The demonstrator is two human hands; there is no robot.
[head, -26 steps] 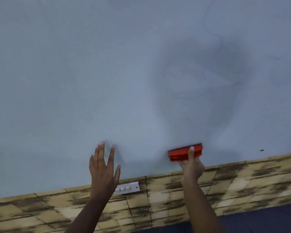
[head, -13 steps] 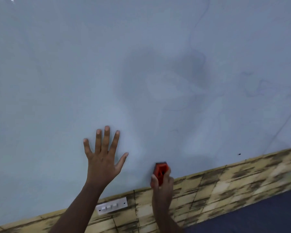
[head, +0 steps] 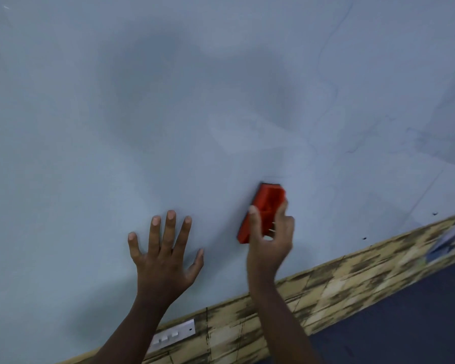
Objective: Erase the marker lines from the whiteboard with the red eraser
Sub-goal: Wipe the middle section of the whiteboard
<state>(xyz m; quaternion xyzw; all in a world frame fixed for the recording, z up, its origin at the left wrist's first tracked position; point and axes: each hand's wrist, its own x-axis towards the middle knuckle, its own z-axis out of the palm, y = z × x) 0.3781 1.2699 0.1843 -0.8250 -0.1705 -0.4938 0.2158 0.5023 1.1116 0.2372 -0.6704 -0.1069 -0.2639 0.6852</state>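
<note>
1. Hands first: the right hand grips the red plastic block eraser, thumb on its left edge and fingers curled over its right side, pressing it against the pale grey-blue whiteboard. The left hand lies flat and wide on the board just to the left, fingers spread and holding nothing; it looks like a brace.

2. Change: a second ago the eraser lay sideways near the board's lower edge. Half a second ago it had turned upright and sat low by the border. Now it stands higher on the board, tilted with its top leaning right, so the stroke has turned upward. The left hand has stayed flat on the board throughout.

3. Meaning for the task: the eraser appears to be heading towards the faint thin marker lines that curl through the upper right of the board, well above it. Those lines are still visible, so I judge the erasing unfinished there. Smudgy grey patches sit in the middle of the board.

4. Surroundings: a tan brick-patterned border strip runs along the board's lower edge, with a white switch plate set on it below the left forearm. Dark blue floor shows beyond the strip.
</note>
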